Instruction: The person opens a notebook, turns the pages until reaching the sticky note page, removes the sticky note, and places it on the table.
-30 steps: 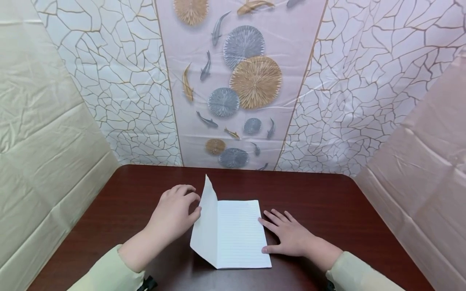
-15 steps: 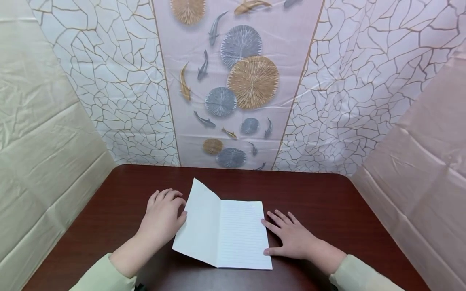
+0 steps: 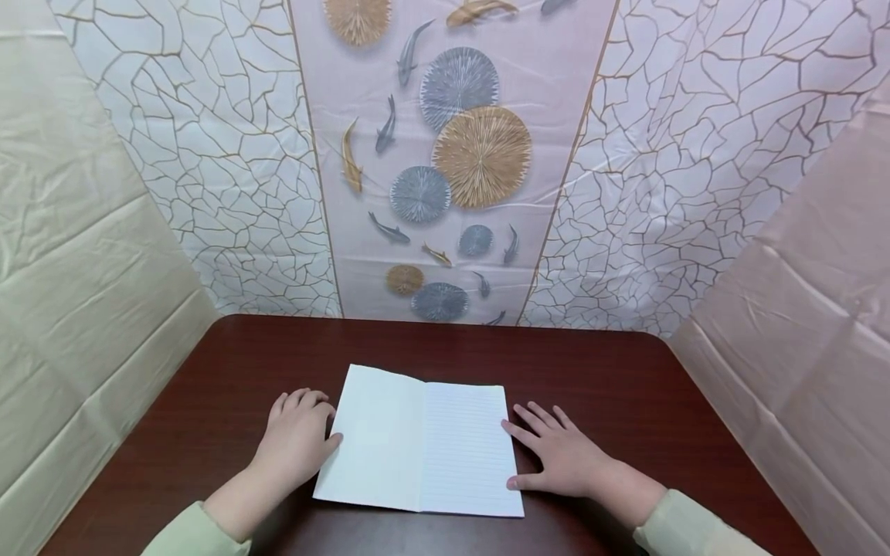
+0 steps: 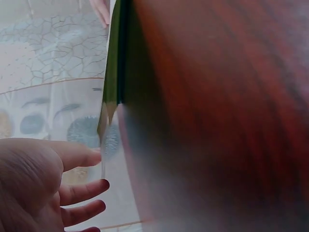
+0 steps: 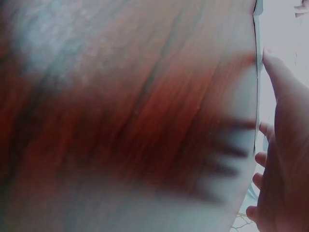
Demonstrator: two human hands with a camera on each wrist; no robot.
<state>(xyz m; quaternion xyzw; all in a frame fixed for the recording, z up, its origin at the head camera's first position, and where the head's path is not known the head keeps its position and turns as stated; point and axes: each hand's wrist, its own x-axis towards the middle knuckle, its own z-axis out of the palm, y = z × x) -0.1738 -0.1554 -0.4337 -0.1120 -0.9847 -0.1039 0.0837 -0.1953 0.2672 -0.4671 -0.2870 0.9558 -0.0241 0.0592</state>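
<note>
A notebook (image 3: pixel 467 452) lies open on the dark red-brown table, with a lined page on the right and a blank white inner cover (image 3: pixel 375 440) on the left. The cover slants slightly up from the spine; its green outside (image 4: pixel 111 67) shows in the left wrist view. My left hand (image 3: pixel 290 436) holds the cover's left edge, thumb on the white face and index fingertip at the other side. On the right, my right hand (image 3: pixel 566 455) rests with fingers spread, its thumb and index fingertip touching the page's right edge.
The table (image 3: pixel 591 371) has rounded far corners. Behind it hangs a cloth (image 3: pixel 445 154) printed with fish and round motifs, and plain pale cloths (image 3: pixel 90 270) flank both sides. Light green sleeves (image 3: pixel 202 533) cover both forearms.
The cover has swung left and down from nearly upright to almost flat, with my left hand moving left and lower along with it. My right hand has stayed at the page's right edge.
</note>
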